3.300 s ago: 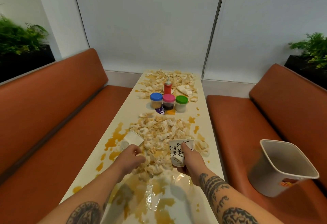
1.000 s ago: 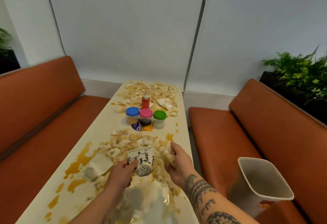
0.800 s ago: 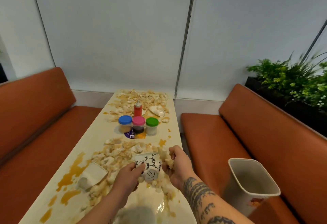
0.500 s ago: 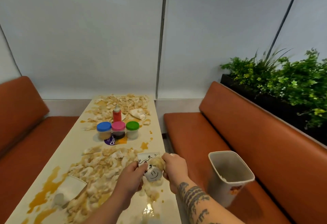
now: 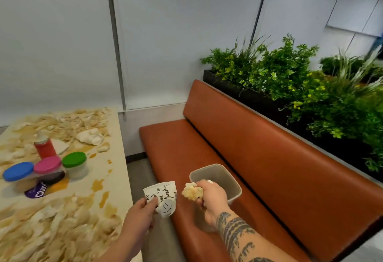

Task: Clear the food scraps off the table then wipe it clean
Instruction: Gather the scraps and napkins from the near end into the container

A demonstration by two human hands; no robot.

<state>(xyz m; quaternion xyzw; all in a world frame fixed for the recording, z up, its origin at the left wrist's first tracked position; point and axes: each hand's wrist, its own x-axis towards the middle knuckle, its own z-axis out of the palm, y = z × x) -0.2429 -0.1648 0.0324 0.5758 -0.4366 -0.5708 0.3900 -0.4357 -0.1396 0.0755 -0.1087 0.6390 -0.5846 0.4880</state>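
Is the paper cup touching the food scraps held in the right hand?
Apart. The head view shows orange bench between the paper cup and the scraps.

Pale scraps (image 5: 51, 232) heaped across sauce-stained table (image 5: 116, 158); one clump (image 5: 192, 193) held at bin (image 5: 224, 179) rim; printed cup (image 5: 162, 198) tilted, held just off table edge.

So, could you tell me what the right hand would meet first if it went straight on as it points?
Most likely the bin, at its near rim: the right hand, gripping scraps, points at its mouth. Depth is unclear.
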